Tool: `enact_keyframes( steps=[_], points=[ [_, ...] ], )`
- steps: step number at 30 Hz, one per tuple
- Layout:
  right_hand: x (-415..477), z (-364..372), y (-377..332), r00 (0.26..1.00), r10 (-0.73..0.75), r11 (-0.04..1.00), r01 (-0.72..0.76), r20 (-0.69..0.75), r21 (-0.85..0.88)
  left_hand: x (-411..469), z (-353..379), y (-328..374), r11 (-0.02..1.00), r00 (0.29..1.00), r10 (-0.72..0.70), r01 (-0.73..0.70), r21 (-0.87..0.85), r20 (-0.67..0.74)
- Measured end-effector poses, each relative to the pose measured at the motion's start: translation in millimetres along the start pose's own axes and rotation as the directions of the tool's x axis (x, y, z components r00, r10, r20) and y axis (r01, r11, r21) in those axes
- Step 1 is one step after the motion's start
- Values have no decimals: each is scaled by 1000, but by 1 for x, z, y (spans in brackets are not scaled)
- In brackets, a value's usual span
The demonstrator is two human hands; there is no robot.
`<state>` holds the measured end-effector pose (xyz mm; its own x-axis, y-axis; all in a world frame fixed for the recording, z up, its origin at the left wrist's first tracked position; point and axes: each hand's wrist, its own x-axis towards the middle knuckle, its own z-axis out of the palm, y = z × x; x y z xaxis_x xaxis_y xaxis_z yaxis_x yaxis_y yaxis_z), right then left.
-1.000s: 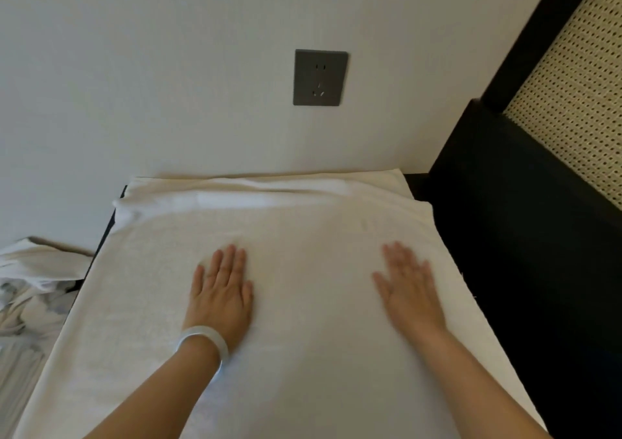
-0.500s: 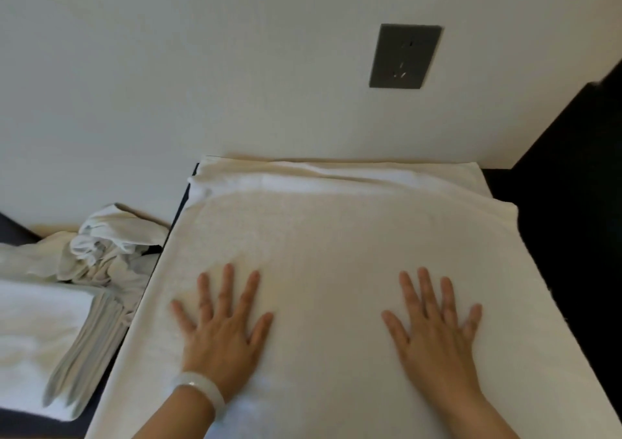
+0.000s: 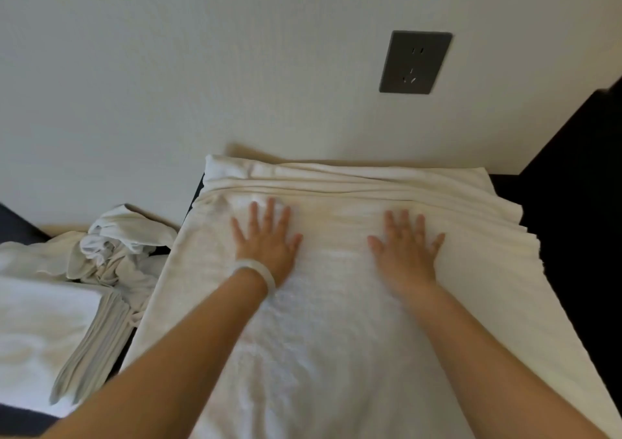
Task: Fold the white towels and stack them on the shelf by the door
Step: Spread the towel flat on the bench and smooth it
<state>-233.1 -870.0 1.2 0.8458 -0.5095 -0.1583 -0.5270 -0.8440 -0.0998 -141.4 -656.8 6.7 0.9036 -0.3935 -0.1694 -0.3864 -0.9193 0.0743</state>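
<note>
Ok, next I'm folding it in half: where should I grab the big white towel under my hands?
Probably the far corners of the large white terry towel, one from each side. It lies flat, but its far edge by the wall is bunched into ridges that fingers can pinch.

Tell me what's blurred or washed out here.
Head view: the right hand is smeared and soft, the left hand sharper; the folded towels at lower left are washed out, texture lost; the wall socket looks tilted by the wide lens.
</note>
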Motion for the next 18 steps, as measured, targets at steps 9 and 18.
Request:
enact_keyframes(
  steps=[9,18],
  points=[
    [-55,32,31,973,-187,982,185,-138,-30,-65,30,-18,994,994,110,-109,19,-24],
    [-92,28,-18,958,-126,988,143,-257,50,-98,35,12,988,982,135,-144,-62,-132]
  ],
)
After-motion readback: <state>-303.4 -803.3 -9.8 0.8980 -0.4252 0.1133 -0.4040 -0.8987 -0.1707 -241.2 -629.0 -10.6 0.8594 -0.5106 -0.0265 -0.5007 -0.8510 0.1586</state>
